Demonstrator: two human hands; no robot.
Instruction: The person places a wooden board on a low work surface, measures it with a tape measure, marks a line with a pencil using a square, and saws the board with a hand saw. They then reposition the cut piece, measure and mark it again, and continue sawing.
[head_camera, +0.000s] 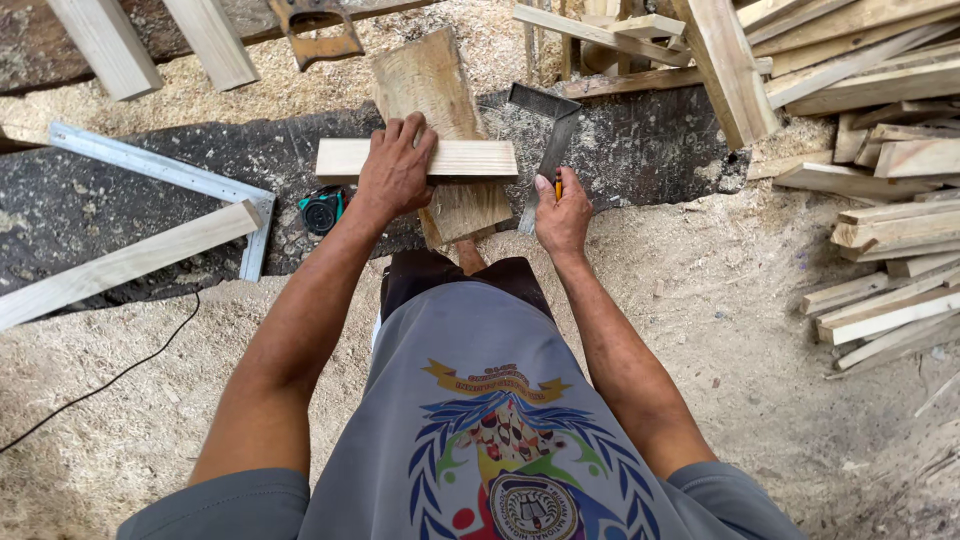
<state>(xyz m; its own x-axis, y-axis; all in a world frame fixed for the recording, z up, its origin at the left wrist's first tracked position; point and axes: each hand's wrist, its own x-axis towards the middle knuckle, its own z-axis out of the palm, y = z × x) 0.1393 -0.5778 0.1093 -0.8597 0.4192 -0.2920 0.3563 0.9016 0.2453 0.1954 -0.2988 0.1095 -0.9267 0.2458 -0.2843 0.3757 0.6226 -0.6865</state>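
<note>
Sawdust (720, 330) covers the floor all round me, dark slab (120, 200) running across it in front of my legs. My left hand (396, 170) lies flat on a short pale wood block (470, 158), fingers (410, 130) spread over its left half, pressing down, not wrapped round it. The block lies crosswise on a wider rough plank (430, 80) that runs away from me; plank's near end sticks out under the block. My right hand (562, 215) is clenched round a pencil (558, 186), orange tip poking up between thumb and forefinger. That hand sits just right of the block, touching or nearly touching the blade of a metal try square (553, 140), which lies just beside the block's right end; cannot tell if the hand grips the square too. A teal and black tape measure (322, 210) lies on the slab just left of my left wrist. Further left, a big metal framing square (180, 175) with a long pale batten (120, 265) lying against its corner. A hand saw handle (318, 32) shows at the top edge behind the plank. Stack of cut wood strips (880, 200) piled on the right, well apart from my hands. Black cable (130, 375) trails over the sawdust on the left.
</note>
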